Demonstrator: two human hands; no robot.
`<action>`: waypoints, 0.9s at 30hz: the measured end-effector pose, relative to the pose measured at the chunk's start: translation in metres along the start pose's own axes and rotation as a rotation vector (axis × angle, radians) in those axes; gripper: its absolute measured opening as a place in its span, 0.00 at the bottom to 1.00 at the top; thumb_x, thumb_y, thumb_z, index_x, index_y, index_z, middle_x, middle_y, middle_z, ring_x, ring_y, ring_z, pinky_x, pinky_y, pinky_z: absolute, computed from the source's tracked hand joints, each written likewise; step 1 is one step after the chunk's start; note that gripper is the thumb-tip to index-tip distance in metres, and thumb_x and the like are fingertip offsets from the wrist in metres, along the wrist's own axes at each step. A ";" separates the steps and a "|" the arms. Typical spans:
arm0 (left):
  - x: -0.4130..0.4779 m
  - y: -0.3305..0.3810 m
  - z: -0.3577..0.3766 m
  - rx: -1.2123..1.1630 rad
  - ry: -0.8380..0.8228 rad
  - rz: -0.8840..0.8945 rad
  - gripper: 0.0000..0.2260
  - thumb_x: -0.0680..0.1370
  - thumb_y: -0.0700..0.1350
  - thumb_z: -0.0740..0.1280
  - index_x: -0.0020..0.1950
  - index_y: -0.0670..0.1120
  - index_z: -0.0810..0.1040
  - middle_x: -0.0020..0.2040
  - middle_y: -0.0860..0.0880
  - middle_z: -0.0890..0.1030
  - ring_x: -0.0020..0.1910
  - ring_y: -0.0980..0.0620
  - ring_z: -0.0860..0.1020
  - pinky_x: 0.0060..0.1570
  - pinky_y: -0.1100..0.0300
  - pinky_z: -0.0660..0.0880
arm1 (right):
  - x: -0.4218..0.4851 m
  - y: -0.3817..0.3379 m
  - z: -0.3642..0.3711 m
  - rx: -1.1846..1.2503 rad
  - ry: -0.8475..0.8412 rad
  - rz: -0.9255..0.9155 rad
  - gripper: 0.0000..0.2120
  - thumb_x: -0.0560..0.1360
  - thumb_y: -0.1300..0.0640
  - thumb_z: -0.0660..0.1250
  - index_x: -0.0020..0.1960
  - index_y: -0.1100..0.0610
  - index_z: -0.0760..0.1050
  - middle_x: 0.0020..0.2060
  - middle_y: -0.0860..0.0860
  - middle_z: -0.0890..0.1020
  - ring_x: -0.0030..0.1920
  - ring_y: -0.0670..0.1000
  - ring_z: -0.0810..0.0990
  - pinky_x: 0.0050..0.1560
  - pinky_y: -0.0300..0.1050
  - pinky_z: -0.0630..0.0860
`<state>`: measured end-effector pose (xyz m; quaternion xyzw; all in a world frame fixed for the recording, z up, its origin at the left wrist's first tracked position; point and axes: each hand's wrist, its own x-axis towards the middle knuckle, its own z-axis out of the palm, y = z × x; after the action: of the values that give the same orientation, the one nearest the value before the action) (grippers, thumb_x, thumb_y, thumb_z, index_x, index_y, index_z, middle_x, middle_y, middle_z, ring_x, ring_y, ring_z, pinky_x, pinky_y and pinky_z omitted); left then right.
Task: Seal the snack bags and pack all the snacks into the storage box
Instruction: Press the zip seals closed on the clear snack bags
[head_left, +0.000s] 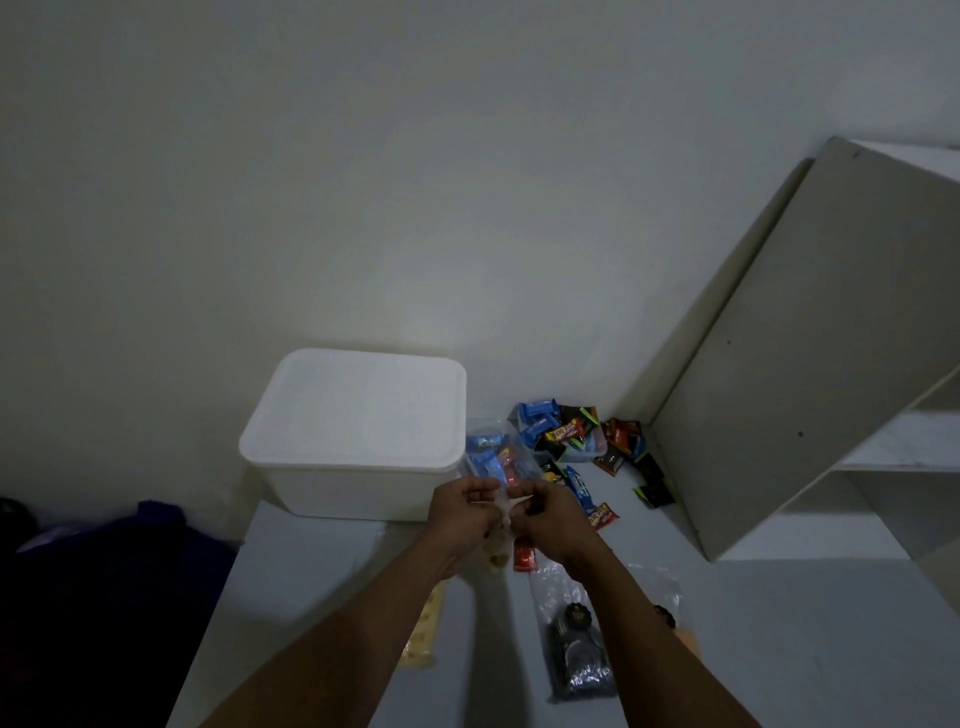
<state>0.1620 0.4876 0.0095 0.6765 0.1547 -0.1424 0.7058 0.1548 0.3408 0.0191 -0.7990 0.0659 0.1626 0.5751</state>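
Observation:
A white storage box (343, 483) with its lid (358, 410) on stands at the back left of the table. Right in front of it, my left hand (465, 512) and my right hand (545, 512) pinch the top of a clear snack bag (501, 545) that hangs between them; light brown snacks show at its bottom. A clear bag with blue and red packets (496, 460) lies just behind my hands. Loose blue, black and red snack packets (582, 441) are scattered at the back right.
A clear bag of dark snacks (576, 654) and a red packet (523, 558) lie under my right forearm. A pale yellow packet (423, 639) lies under my left forearm. A white shelf unit (810, 364) stands at the right. Dark cloth (104, 597) sits left of the table.

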 end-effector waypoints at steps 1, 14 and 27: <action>0.000 0.001 0.000 -0.015 0.003 -0.011 0.18 0.69 0.25 0.68 0.53 0.43 0.81 0.45 0.45 0.82 0.40 0.49 0.80 0.38 0.58 0.79 | -0.002 0.003 -0.004 0.076 0.007 0.000 0.12 0.74 0.67 0.67 0.55 0.56 0.77 0.47 0.57 0.82 0.47 0.57 0.83 0.49 0.54 0.83; -0.004 -0.009 0.006 -0.631 0.113 -0.247 0.04 0.75 0.32 0.69 0.48 0.38 0.77 0.39 0.41 0.78 0.37 0.48 0.77 0.41 0.54 0.82 | -0.023 0.069 0.037 0.089 0.062 0.171 0.15 0.75 0.64 0.67 0.60 0.60 0.67 0.53 0.60 0.78 0.40 0.53 0.80 0.35 0.46 0.77; -0.020 -0.112 -0.031 0.922 -0.538 0.204 0.07 0.74 0.52 0.67 0.47 0.50 0.79 0.46 0.54 0.80 0.45 0.57 0.79 0.50 0.51 0.78 | -0.026 0.119 0.050 -0.079 0.017 0.377 0.22 0.76 0.63 0.67 0.69 0.60 0.66 0.57 0.60 0.79 0.53 0.57 0.80 0.50 0.53 0.81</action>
<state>0.0975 0.5132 -0.0852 0.8672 -0.1763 -0.2944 0.3609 0.0866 0.3467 -0.0932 -0.7957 0.2130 0.2633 0.5021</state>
